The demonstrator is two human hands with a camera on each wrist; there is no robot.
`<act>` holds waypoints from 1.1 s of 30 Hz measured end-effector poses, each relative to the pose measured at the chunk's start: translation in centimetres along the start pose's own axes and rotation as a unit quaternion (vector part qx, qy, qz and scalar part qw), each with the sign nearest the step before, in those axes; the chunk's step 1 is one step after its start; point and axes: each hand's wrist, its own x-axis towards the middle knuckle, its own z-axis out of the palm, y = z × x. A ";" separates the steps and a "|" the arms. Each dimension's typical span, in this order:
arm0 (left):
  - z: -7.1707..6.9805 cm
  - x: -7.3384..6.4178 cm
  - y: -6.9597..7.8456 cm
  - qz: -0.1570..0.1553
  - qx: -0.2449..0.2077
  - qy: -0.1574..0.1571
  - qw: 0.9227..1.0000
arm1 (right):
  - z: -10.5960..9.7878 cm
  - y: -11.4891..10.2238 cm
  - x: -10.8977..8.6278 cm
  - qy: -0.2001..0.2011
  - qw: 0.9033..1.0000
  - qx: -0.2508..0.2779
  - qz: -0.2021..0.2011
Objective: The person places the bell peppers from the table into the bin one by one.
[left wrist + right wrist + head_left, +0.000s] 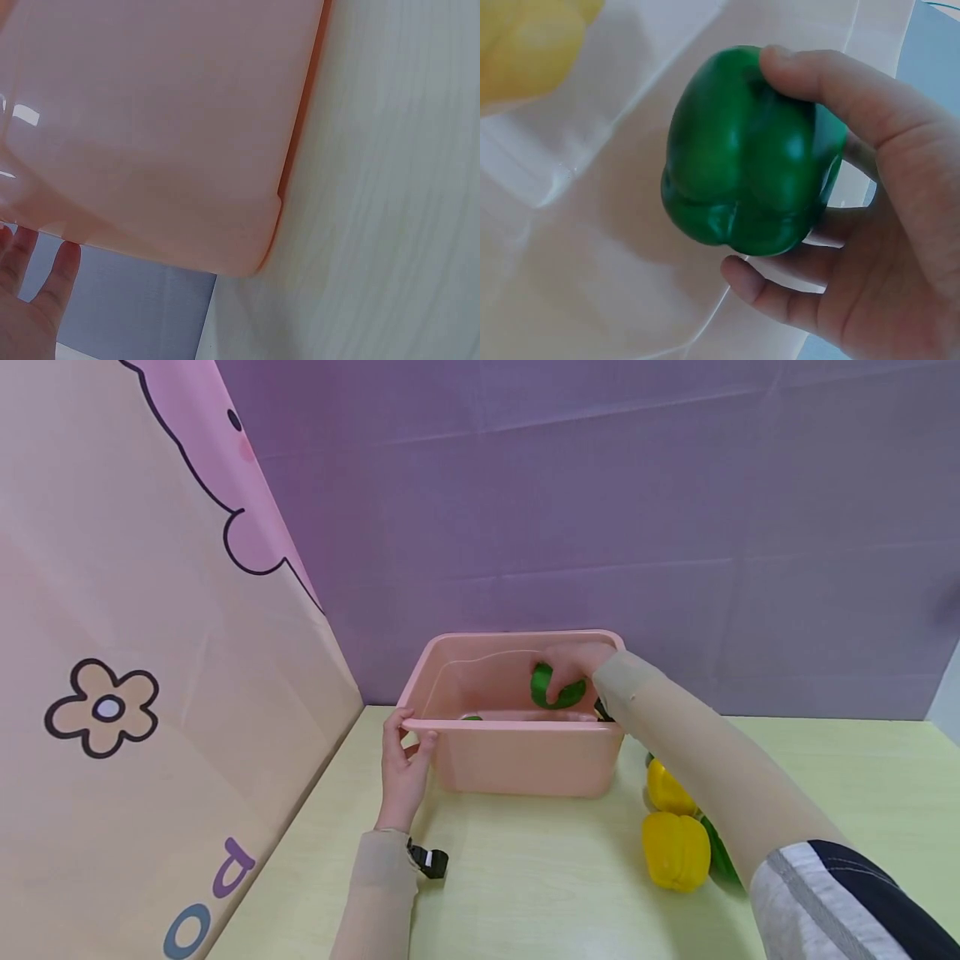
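A pink plastic bin [517, 760] stands on the table against the purple backdrop. My left hand [405, 772] grips its rim at the near left corner, thumb in front and fingers over the edge. In the left wrist view, the fingertips [67, 259] touch the edge of the bin. Inside the bin, my right hand [572, 662] holds a green bell pepper [742, 157], thumb on one side and fingers round the other. The pepper hangs above the bin's floor. A small bit of something green [471, 717] shows just over the near rim; the rest is hidden.
Right of the bin, two yellow bell peppers [677, 852] lie on the pale table [525, 877], with a green one [720, 852] partly behind my right forearm. A yellow, pepper-like shape [525, 52] fills a corner of the right wrist view. A printed cloth wall [187, 693] bounds the left.
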 end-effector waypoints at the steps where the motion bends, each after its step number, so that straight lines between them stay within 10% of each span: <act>1: 0.0 0.0 0.0 0.001 -0.001 0.000 1.000 | 0.0 0.0 0.0 0.005 1.000 -0.004 -0.001; 33: 0.2 0.3 -0.2 -0.013 -0.005 -0.004 1.000 | -0.3 0.0 0.1 0.006 1.000 -0.003 -0.006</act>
